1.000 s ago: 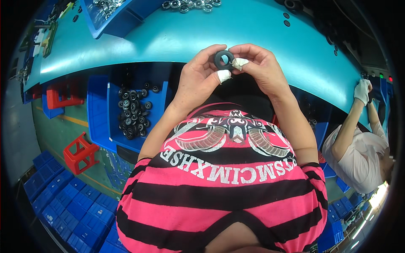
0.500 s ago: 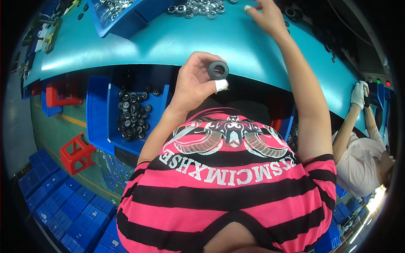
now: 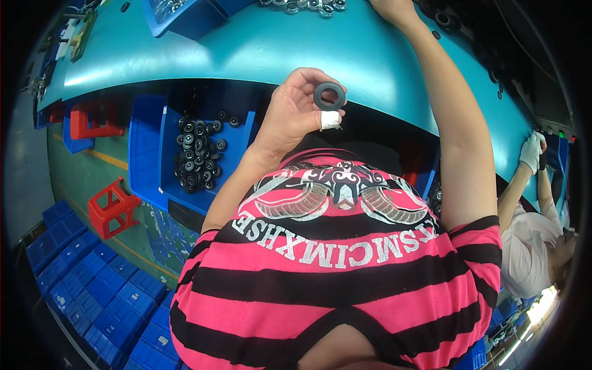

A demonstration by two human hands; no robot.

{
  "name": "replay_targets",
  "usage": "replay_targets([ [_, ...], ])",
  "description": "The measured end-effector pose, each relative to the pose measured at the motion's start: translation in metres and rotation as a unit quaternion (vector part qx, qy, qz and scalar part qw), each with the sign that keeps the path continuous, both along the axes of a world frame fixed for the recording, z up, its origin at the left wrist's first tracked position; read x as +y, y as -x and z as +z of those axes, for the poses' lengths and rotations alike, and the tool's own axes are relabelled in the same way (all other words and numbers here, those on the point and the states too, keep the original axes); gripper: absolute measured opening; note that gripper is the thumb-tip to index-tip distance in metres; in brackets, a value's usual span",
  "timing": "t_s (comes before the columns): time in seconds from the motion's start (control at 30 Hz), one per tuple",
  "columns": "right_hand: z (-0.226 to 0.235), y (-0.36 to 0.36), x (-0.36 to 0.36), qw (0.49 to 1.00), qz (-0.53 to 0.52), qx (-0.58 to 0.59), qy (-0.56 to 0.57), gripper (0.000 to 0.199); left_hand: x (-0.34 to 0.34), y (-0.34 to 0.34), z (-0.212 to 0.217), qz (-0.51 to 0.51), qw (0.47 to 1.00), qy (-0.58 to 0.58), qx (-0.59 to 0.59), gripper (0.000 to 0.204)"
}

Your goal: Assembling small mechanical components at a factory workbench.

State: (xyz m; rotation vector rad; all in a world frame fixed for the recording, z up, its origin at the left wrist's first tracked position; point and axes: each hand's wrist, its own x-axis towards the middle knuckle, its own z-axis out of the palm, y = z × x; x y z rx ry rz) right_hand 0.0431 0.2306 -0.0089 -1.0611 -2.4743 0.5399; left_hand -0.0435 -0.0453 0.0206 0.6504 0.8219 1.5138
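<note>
Ring [image 3: 318, 98], thick and black, is held up in my left hand [image 3: 291, 114] near the front edge of the table [image 3: 259, 55]. The thumb, wrapped in white tape [image 3: 330, 119], presses from below while the fingers curl behind, and the hole faces my eyes. My right hand [image 3: 393, 7] lies over the table at the upper margin; its fingers are cut off, so I cannot tell whether it is wide, narrow or holding anything. For a sound hold, I judge it best to pinch only the rim, lightly, so that the wall is not squeezed out of shape and the hole is left free; the tape should lie flat, clear of the opening.

Containers: a blue box [image 3: 197, 28] on the table, to my left, holds shiny pieces [image 3: 176, 5]. Below the table, a blue bin [image 3: 237, 148] carries a heap of small black wheels [image 3: 198, 151] with paler centres, a few lying apart. Beyond my right forearm, dark round parts [image 3: 436, 200] are partly visible; their container is mostly hidden.
</note>
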Motion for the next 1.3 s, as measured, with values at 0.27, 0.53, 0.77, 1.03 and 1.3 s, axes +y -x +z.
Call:
replay_targets([
  [0.27, -0.006, -0.012, -0.003, 1.000, 0.007, 0.020, -0.001, 0.031, 0.002, -0.001, 0.001, 0.007, 1.000, -0.014, 0.023, 0.057],
  [0.53, 0.031, -0.076, -0.058, 0.949, 0.015, 0.195, 0.246, 0.034, 0.000, 0.001, 0.002, 0.030, 0.990, 0.003, 0.139, 0.050],
  [0.77, 0.029, -0.116, -0.142, 0.866, 0.035, 0.290, 0.406, 0.034, 0.002, -0.012, 0.015, 0.060, 0.947, 0.072, 0.307, 0.046],
  [1.03, 0.031, -0.123, -0.183, 0.840, 0.020, 0.308, 0.446, 0.034, 0.004, -0.020, 0.010, 0.079, 0.900, 0.064, 0.423, 0.040],
  [1.3, 0.029, -0.118, -0.196, 0.832, 0.013, 0.321, 0.453, 0.037, 0.004, -0.021, 0.006, 0.085, 0.859, 0.054, 0.501, 0.042],
])
